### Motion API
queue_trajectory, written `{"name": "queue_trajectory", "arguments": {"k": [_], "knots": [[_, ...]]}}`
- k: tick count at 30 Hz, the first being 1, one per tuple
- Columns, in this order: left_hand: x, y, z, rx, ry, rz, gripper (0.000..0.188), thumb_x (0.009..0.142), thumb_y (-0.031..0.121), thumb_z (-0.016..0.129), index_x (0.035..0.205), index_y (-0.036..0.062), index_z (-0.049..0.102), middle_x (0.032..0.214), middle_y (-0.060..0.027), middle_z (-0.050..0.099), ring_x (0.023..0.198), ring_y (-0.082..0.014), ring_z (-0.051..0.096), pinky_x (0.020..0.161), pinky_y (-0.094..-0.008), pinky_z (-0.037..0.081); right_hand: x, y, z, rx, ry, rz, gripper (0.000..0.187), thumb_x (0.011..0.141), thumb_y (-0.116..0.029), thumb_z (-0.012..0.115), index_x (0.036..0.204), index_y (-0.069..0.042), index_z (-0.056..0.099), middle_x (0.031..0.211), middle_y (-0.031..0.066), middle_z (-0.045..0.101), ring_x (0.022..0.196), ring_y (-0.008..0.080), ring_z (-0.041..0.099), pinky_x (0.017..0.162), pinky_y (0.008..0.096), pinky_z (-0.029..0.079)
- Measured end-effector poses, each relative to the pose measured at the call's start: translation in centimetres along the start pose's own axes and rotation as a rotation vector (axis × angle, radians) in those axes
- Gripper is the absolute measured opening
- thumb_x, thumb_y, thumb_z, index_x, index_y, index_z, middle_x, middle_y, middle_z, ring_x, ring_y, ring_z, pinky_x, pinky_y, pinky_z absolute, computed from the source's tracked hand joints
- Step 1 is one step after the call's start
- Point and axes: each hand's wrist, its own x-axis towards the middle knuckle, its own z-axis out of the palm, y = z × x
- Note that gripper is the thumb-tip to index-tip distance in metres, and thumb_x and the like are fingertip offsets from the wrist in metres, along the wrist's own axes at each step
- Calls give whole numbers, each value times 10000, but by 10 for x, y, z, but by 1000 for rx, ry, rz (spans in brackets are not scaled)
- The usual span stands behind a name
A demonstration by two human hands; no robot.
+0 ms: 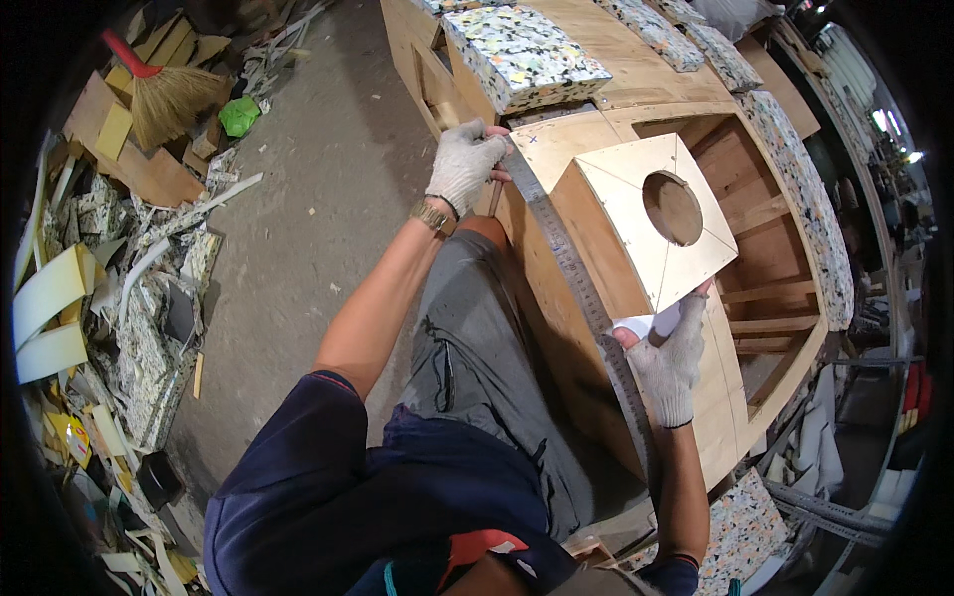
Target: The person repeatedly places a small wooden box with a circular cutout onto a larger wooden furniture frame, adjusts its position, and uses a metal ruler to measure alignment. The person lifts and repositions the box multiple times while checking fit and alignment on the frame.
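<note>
A long metal ruler [562, 246] lies along the near left edge of a plywood frame [717, 422]. My left hand [465, 167], in a pale knitted glove, is closed on the ruler's far end at the frame's corner. A thin brown stick [494, 199] points down below those fingers; its kind is unclear. On the frame sits a plywood box [611, 233] with a round hole in its pale top and pencil lines across it. My gloved right hand [671, 368] is spread beside the box's near corner, its thumb at the ruler's edge and its fingertips against the box.
Speckled foam blocks [527, 58] are fixed on the frame's far part, and a foam strip [803, 199] runs down its right side. An opening with slats [770, 288] lies right of the box. Foam scraps [164, 328] and a straw broom [169, 99] lie on the left floor.
</note>
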Motion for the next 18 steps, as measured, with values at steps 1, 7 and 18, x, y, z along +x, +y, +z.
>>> {"name": "queue_trajectory", "arguments": {"k": [1,7,18], "knots": [[0,-2,-2,-6,4,1,280,970,57,696,1224,-57,716,858,-45,700,640,-91,657,597,-245,623,2,-3,1,-29,-24,34,1525,619,-542,1013,1699,56,117,1578,301,466,1434,462,476,1184,508,410],[-4,0,-3,-7,-8,-1,284,978,58,684,1235,-60,712,874,-52,712,665,-89,668,598,-239,624,8,-10,7,-86,-25,116,1496,615,-508,1027,1694,55,156,1547,288,495,1409,458,499,1179,515,412],[-4,2,4,10,-16,2,280,1006,88,666,1246,-49,712,914,-69,744,681,-96,682,613,-251,639,9,-8,9,-61,12,113,1484,613,-503,1031,1688,61,178,1547,304,497,1455,458,471,1217,497,388]]}}
